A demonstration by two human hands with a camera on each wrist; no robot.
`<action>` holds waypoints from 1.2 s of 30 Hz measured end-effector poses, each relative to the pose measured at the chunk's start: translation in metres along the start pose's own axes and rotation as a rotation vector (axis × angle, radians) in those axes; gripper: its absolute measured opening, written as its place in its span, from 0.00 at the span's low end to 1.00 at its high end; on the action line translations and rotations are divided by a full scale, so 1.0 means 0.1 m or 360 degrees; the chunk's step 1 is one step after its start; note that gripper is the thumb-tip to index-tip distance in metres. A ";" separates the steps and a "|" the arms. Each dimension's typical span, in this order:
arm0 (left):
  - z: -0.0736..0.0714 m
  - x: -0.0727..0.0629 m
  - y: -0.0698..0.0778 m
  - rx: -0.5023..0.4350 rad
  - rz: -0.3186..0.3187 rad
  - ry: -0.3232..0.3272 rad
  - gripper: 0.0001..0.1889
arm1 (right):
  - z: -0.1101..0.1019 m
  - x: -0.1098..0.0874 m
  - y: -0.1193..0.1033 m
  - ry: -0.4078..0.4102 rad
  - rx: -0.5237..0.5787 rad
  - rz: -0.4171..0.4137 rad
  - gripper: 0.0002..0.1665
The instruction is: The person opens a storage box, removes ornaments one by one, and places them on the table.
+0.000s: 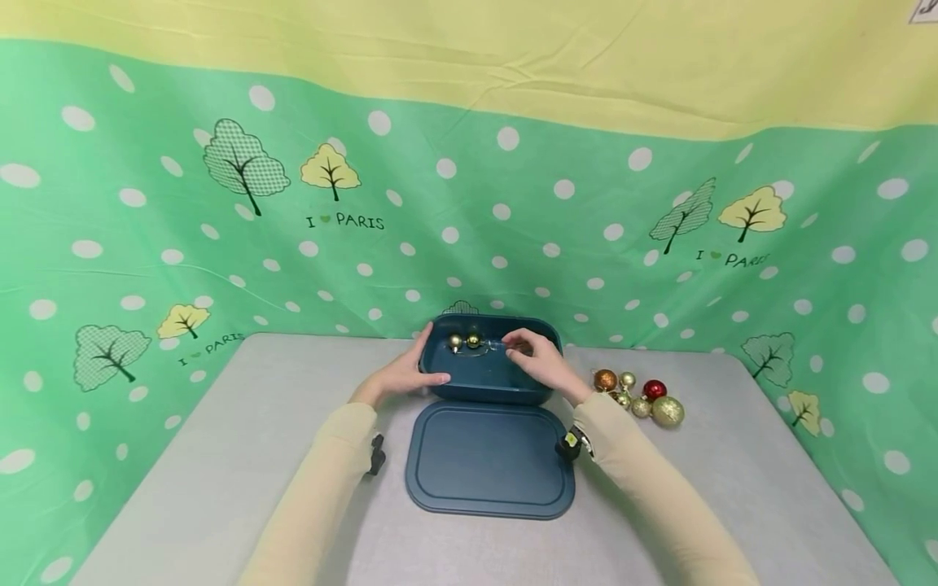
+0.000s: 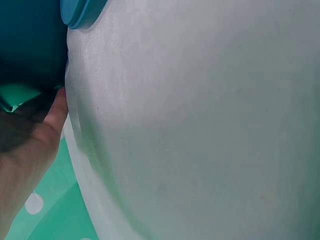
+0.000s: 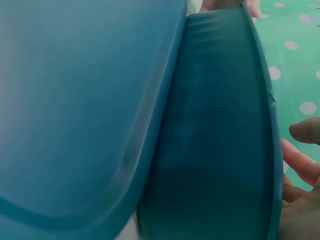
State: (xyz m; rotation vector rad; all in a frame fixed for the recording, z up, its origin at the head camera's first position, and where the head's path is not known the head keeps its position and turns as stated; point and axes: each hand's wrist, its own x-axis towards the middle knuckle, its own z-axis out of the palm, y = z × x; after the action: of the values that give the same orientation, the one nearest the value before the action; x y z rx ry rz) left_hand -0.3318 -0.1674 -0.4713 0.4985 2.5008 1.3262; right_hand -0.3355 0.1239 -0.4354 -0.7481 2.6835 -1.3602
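A dark blue plastic box [image 1: 484, 389] stands lidless at the back of the table. My left hand [image 1: 399, 374] grips its left end, thumb along the front side and fingers at the back corner. Over the right part of the box is my right hand [image 1: 538, 358]; in the right wrist view its thumb [image 3: 306, 131] and forefinger stand apart, with nothing visible between them. Inside lie two small gold bauble ornaments [image 1: 473, 340] and a thin looped strand. Beside the right fingertips is a small clear shape, too small to make out.
The box's blue lid [image 1: 491, 460] lies flat in front of it. Right of the box, several gold baubles [image 1: 668, 412], an orange one [image 1: 605, 380] and a red one [image 1: 655, 390] sit clustered near the right forearm. A green dotted curtain [image 1: 469, 220] hangs behind the table.
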 end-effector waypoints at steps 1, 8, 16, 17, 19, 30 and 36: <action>0.00 0.00 0.00 0.0001 0.0001 0.0002 0.60 | 0.00 0.02 0.00 -0.0018 -0.0009 -0.0005 0.16; 0.01 -0.01 0.00 -0.0021 -0.0018 0.0010 0.58 | 0.02 0.16 0.00 -0.0079 -0.0044 -0.0001 0.17; 0.01 0.00 -0.02 -0.0042 -0.0035 0.0017 0.58 | 0.10 0.32 0.01 -0.0083 -0.0034 0.0092 0.17; 0.02 0.01 -0.02 -0.0043 -0.0032 0.0016 0.59 | 0.11 0.34 0.00 -0.0085 -0.0024 0.0108 0.17; 0.02 0.01 -0.01 -0.0061 -0.0029 0.0015 0.59 | 0.13 0.37 -0.01 -0.0089 -0.0007 0.0127 0.18; 0.02 0.00 0.00 -0.0064 -0.0032 0.0012 0.56 | 0.29 0.49 0.00 -0.0067 0.0043 0.0159 0.17; 0.03 0.01 0.00 -0.0058 -0.0046 0.0008 0.55 | 0.35 0.52 0.03 -0.0082 0.0108 0.0220 0.17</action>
State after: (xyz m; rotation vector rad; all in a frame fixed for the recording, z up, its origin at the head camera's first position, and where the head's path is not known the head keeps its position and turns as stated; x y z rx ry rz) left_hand -0.3313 -0.1654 -0.4730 0.4502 2.4736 1.3613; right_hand -0.3741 0.0763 -0.4506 -0.5720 2.5813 -1.3714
